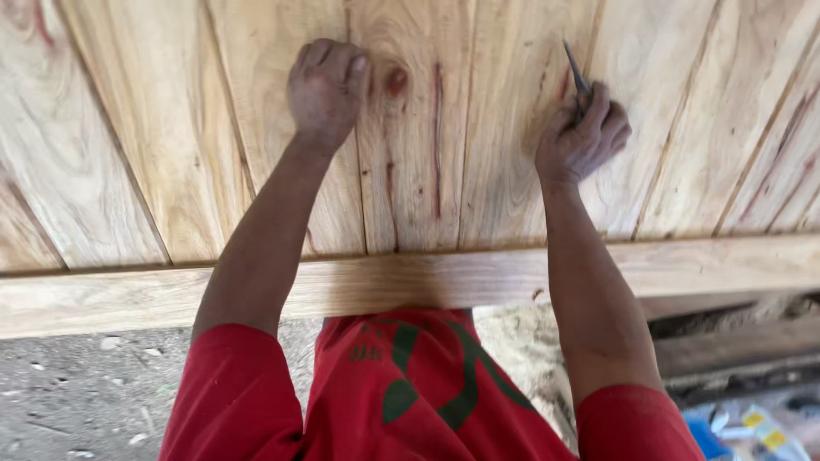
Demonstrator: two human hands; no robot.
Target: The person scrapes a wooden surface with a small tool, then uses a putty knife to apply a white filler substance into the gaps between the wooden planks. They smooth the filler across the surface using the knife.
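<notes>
You're gripping a thin dark pointed tool [579, 84] in your right hand [582, 137], fingers curled tight, tip on the wood panel [410, 171]. Left hand [326, 90] fisted, pressing the boards. No fresh marks visible yet; work's looking early.

I look down on a panel of pale planks [427, 128] edged by a front rail [410, 286]. My left hand [326, 90] presses flat-fisted on a plank beside a dark knot [395, 82]. My right hand [585, 137] keeps a closed grip on a thin dark tool [576, 77], its tip on the wood.
</notes>
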